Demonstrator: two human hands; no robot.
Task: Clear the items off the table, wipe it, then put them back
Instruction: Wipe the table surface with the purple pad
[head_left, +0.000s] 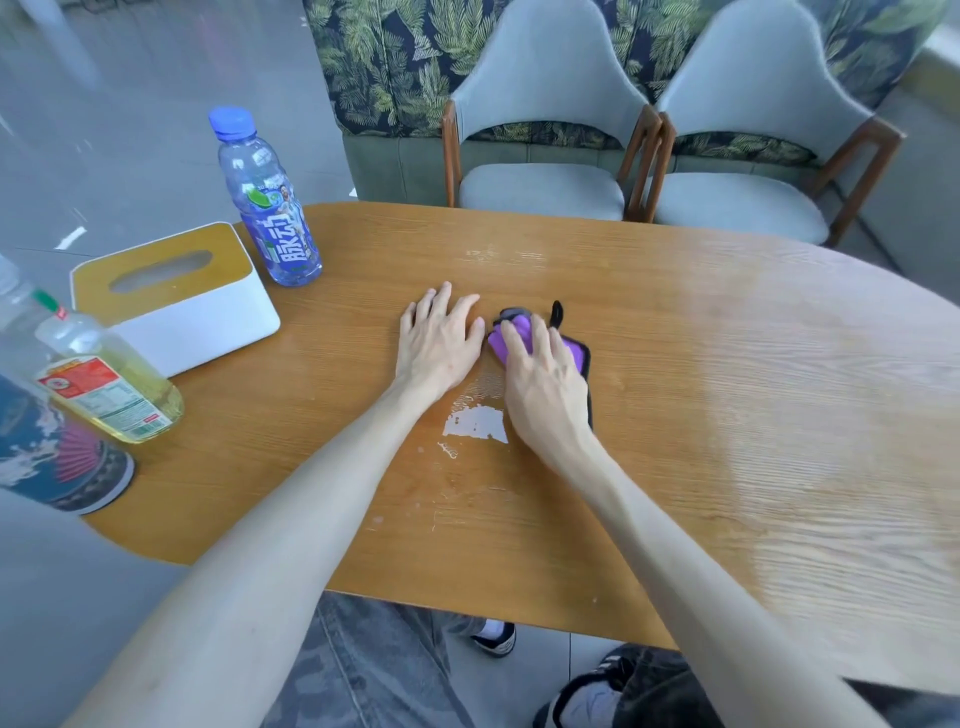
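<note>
Now right hand (540, 384) presses the cloth (575, 351); left hand (441, 338) lies flat.

Cloth (574, 351) on table (675, 415) under right hand (540, 384), left hand (439, 343) beside; drink bottle (267, 208) behind tissue box (176, 306) at left end.

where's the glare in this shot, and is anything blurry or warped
Head view, right: glare washes out the wood grain on the table. Head view, left edge: the oil bottle looks soft and stretched, and the water bottle leans outward, likely from the wide lens. Head view, centre: the purple cloth is sharp.
</note>
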